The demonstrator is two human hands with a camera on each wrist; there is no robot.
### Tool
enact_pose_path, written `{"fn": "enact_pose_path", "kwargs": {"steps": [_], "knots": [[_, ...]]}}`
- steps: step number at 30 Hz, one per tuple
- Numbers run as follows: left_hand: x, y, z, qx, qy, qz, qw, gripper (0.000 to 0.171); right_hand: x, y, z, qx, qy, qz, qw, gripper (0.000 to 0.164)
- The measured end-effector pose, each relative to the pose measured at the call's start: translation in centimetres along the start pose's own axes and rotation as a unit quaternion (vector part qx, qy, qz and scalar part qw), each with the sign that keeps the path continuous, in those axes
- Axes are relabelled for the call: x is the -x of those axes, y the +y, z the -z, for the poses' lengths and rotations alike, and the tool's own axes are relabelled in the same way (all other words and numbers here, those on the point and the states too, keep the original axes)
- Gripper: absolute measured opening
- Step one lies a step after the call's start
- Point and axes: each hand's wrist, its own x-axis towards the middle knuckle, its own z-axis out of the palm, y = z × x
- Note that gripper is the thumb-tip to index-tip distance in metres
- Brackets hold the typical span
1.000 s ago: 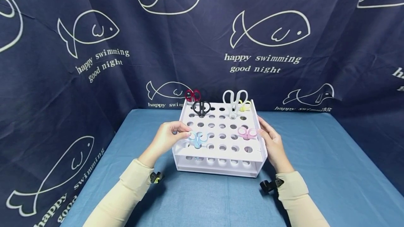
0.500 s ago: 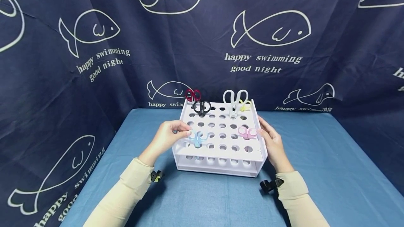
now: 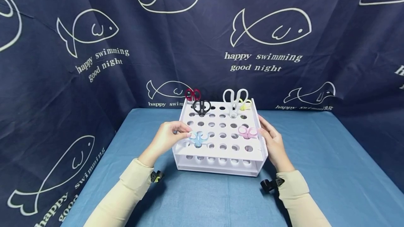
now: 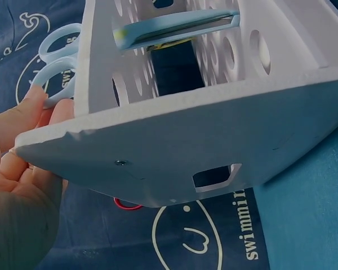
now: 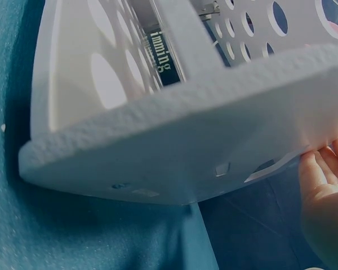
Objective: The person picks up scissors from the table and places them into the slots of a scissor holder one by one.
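My left hand (image 3: 168,136) pinches one handle loop of light blue scissors (image 3: 199,139) at the front left of a white rack (image 3: 217,155). In the left wrist view, the blue blade cover (image 4: 183,28) passes through the top board into the space below. My right hand (image 3: 275,146) touches the rack's right side panel (image 5: 186,152), its fingers along the outer face; the thumb is hidden in the right wrist view. Pink scissors (image 3: 247,132) stand near that hand. Red scissors (image 3: 192,95), black scissors (image 3: 202,108), white scissors (image 3: 235,99) and yellow scissors (image 3: 245,104) stand towards the back.
Rows of round holes cover the rack's top board, with a second holed board below. Blue cloth (image 3: 217,199) covers the table under it. A dark blue curtain (image 3: 195,45) with fish drawings hangs close behind and at both sides.
The light blue tip seen earlier at the lower board's front left no longer shows there in the head view. Both hands stay almost in place.
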Motion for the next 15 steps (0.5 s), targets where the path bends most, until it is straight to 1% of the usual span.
{"fn": "enact_pose_path", "kwargs": {"steps": [6,15], "knots": [[-0.06,0.31,0.0,-0.026,-0.008,-0.005,0.9996,0.009,-0.09,0.0,-0.04,-0.004,0.0,0.003,1.0,0.053],[-0.14,0.54,0.13,-0.046,-0.022,-0.013,0.9986,0.006,-0.21,0.25,0.08,-0.006,0.0,0.001,1.0,0.053]]}}
